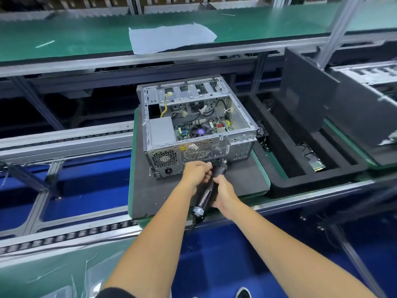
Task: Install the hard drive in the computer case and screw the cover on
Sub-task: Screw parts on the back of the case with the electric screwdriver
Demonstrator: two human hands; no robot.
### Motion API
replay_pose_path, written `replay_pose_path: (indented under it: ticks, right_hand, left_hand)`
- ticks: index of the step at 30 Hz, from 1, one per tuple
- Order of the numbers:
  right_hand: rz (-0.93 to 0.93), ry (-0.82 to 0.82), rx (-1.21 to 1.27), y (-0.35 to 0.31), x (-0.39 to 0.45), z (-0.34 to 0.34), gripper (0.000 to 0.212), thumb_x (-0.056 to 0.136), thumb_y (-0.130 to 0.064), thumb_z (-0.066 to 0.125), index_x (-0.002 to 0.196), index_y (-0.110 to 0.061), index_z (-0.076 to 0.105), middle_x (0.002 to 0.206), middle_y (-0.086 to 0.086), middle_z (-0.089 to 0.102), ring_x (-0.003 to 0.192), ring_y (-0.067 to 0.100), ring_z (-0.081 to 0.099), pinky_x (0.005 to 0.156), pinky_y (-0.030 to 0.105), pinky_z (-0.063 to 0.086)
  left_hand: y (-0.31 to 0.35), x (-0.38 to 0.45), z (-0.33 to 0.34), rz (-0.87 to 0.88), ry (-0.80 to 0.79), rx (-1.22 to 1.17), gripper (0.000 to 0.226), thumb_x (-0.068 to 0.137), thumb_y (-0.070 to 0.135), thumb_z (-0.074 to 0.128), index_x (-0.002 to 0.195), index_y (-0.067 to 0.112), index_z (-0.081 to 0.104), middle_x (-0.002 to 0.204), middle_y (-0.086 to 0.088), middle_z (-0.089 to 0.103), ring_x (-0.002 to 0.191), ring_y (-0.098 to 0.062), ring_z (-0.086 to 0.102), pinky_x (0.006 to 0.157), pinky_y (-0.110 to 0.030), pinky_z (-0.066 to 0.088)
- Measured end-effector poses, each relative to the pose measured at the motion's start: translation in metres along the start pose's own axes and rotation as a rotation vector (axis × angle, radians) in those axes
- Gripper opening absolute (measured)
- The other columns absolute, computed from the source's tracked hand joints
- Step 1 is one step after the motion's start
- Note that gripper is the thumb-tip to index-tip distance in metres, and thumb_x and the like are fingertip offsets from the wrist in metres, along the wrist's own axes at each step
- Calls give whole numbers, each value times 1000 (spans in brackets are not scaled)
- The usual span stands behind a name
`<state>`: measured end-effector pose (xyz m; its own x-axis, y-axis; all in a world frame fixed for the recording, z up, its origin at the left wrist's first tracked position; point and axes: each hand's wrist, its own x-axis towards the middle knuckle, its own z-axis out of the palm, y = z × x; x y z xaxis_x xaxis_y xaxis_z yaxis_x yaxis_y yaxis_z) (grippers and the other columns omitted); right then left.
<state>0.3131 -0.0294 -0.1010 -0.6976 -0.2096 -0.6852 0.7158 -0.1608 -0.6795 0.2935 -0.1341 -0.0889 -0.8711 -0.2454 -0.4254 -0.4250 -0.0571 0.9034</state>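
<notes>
Computer case (193,125) open-topped on grey pad (236,181), rear panel nearest for access. Electric screwdriver (211,186) aimed at rear panel: right hand (223,194) grasping barrel, left hand (196,172) pinching tip, presumably seating a screw. Cover unfitted; hard drive not identifiable.

Two bare forearms, dark short sleeve (116,293) at left arm, black-and-white shoe (243,293) below

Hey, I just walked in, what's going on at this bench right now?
A person is working at an assembly line on an open computer case lying on a dark foam pad. Both hands hold a black electric screwdriver: the left hand grips near its tip, the right hand holds the body. The tip sits near the case's rear panel. The side cover is not on, so the motherboard shows. A dark panel leans upright to the right.
</notes>
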Motion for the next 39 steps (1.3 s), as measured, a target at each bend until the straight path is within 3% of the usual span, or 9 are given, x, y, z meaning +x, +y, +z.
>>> replay_pose_path:
  ticks: [2,7,10,13,17,20,22,33,39]
  right_hand:
    - [-40,4,0,3,-6,3,17,98,-23,43,99,-12,56,84,9,59,77,22,57,68,34,49]
    - [-76,-51,-70,8,-23,-5,20,99,-32,48,104,-13,53,85,12,57,72,24,56,64,33,48]
    - [-61,-167,-25,10,-36,-12,21,102,-34,47,104,-13,48,70,10,57,55,24,56,55,33,49]
    - [-91,-270,-84,12,-46,-17,20,104,-34,44,110,-16,50,73,11,55,52,25,58,53,34,54]
    - [-94,-397,-159,14,-58,-16,19,102,-36,48,107,-18,51,73,8,55,50,22,53,46,30,47]
    - [-112,-518,-249,13,-64,-12,29,89,-25,70,106,-15,49,75,7,52,50,20,51,45,29,46]
    - [-143,-561,-339,13,-66,-9,40,80,-12,74,111,-13,47,77,7,52,51,20,52,46,30,47]
    - [-130,-570,-468,25,-66,1,49,75,2,67,116,-15,47,80,10,54,54,21,54,48,32,48]
    - [-137,-562,-522,23,-65,8,54,71,-3,69,117,-20,47,85,12,53,53,20,55,49,32,49]
  left_hand:
    - [2,-1,-1,-8,21,-60,16,90,5,58,76,7,64,63,-3,58,52,-12,49,44,-16,42]
    - [3,-5,-7,7,23,-148,14,88,-1,59,80,6,66,72,-5,61,60,-11,55,53,-15,49]
    - [2,-8,-13,10,64,-218,14,87,-3,60,80,8,65,74,-3,63,61,-11,56,53,-16,49]
    - [0,-13,-20,12,114,-338,14,86,-4,59,79,7,64,71,-4,63,58,-11,56,50,-15,48]
    - [2,-23,-32,30,176,-422,13,87,-1,61,81,10,66,76,-2,65,64,-10,58,51,-15,46]
    - [3,-32,-44,35,232,-496,11,87,-1,62,88,9,67,80,1,67,68,-8,60,54,-14,47]
    - [4,-37,-51,38,269,-543,12,87,-3,61,91,8,66,81,-1,66,70,-9,61,55,-14,48]
    - [-6,-43,-70,17,323,-725,15,88,-5,58,102,-1,62,82,-10,65,71,-14,61,71,-21,53]
    - [-5,-41,-71,56,307,-764,17,90,0,57,107,-1,61,79,-8,62,65,-12,59,61,-18,50]
